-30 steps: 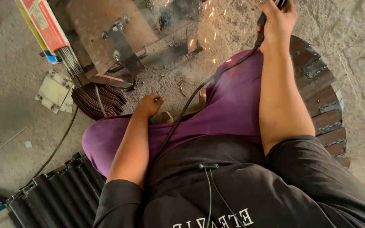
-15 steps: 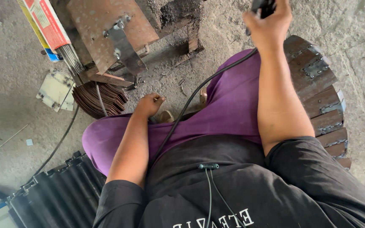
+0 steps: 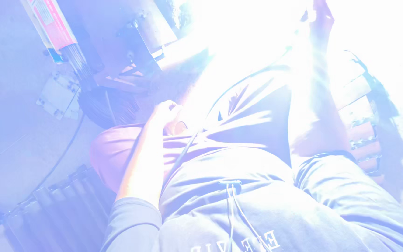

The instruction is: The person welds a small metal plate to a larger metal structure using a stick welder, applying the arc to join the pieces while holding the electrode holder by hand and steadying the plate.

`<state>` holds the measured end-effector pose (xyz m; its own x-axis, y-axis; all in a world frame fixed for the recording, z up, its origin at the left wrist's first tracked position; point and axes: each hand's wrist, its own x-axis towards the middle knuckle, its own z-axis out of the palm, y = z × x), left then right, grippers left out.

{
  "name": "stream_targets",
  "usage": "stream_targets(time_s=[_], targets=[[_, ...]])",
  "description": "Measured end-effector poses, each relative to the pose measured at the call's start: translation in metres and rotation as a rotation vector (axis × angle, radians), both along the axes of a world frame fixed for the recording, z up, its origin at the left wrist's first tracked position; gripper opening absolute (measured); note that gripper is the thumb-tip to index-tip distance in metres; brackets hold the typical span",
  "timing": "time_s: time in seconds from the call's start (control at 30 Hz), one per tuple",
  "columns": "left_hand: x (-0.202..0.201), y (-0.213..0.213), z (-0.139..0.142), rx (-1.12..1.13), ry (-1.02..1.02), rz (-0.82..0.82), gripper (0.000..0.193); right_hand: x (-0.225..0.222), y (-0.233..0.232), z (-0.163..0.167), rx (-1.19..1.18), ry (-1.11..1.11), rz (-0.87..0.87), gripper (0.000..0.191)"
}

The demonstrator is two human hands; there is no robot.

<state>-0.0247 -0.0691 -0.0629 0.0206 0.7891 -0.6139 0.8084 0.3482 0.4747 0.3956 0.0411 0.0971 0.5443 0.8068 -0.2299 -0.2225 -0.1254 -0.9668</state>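
A glare fills the upper right of the frame and hides what lies there. The right hand reaches up into it at the top edge; its hold cannot be made out. The left hand rests mid-frame on the person's thigh. A cable runs from the glare down across the lap. At upper left, a packet of rods lies on the floor, with a metal bracket to its right. A ribbed sheet lies at lower left.
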Motion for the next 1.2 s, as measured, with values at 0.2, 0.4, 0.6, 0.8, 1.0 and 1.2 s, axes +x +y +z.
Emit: stream_targets(time_s=[0.2, 0.4, 0.6, 0.8, 1.0, 1.2], targets=[[0.003, 0.004, 0.002, 0.029, 0.038, -0.096, 0.048, 0.008, 0.005, -0.025, 0.123, -0.128, 0.015, 0.027], [0.004, 0.002, 0.006, 0.081, 0.040, -0.108, 0.048, 0.005, 0.017, -0.069, 0.303, -0.739, 0.059, 0.033], [0.001, -0.002, 0.001, 0.020, 0.045, -0.019, 0.044, -0.007, 0.011, -0.047, 0.387, -0.953, 0.057, 0.038], [0.000, 0.000, -0.002, 0.057, -0.026, -0.065, 0.042, -0.013, 0.007, -0.030, 0.123, -0.327, 0.129, 0.026], [0.003, 0.002, 0.002, 0.041, 0.050, -0.090, 0.050, -0.004, 0.015, -0.055, 0.339, -0.807, 0.087, 0.030], [0.001, 0.001, 0.000, 0.101, 0.073, -0.144, 0.048, -0.002, 0.016, -0.062, 0.344, -0.853, 0.045, 0.033]])
